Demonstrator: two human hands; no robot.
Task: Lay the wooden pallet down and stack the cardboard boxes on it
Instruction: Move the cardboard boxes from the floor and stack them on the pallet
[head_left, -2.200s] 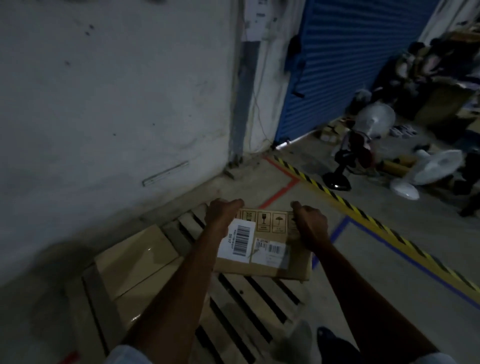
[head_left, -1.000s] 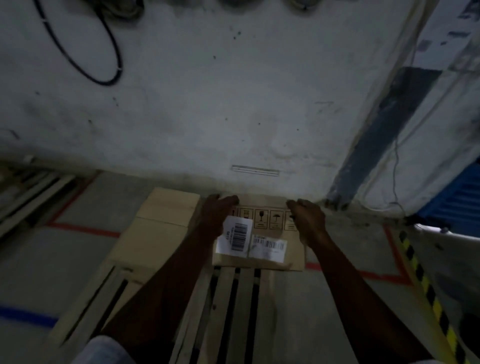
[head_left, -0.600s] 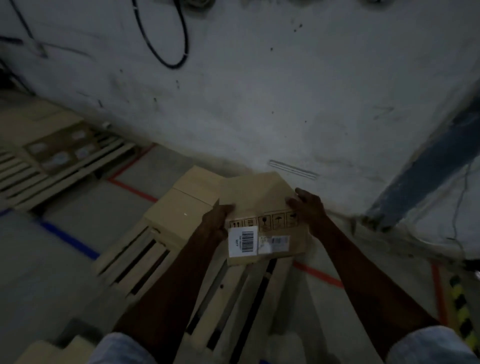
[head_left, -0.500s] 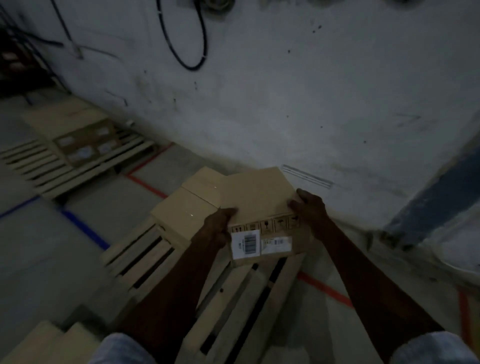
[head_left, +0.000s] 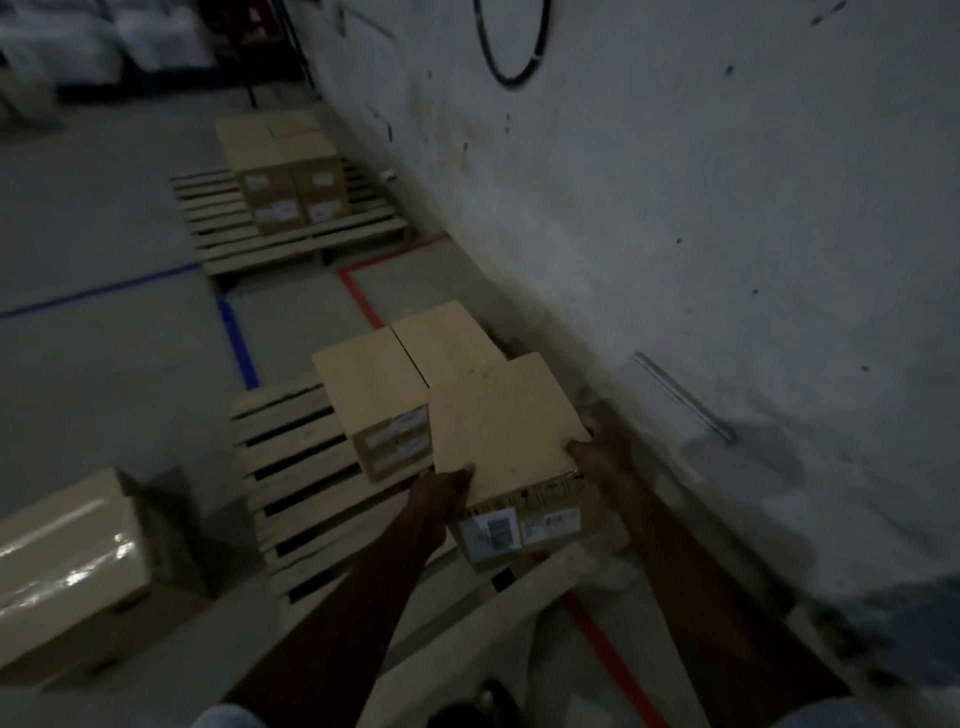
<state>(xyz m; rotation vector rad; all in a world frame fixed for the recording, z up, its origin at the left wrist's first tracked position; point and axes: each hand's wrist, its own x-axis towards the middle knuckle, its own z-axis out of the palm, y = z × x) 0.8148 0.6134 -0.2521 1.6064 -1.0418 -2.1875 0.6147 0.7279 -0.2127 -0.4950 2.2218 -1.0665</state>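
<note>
Box (head_left: 498, 415) lowered beside placed boxes (head_left: 374, 379) since before; my left hand (head_left: 441, 491) and right hand (head_left: 602, 454) both grip its sides. Risk: may overhang pallet (head_left: 291, 462) edge, tipping when released.

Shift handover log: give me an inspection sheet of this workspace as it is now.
Surface: concrete floor, red and blue tape lines.
Job's things: wooden pallet lies flat; two cardboard boxes on it; third box held beside them.
Clutter: wrapped carton on the floor, near left.
Hands: left hand and right hand grip the third box's sides.
Cables: black cable loop on the wall.
Surroundings: wall scuffed and stained; second pallet with stacked boxes farther off.
</note>
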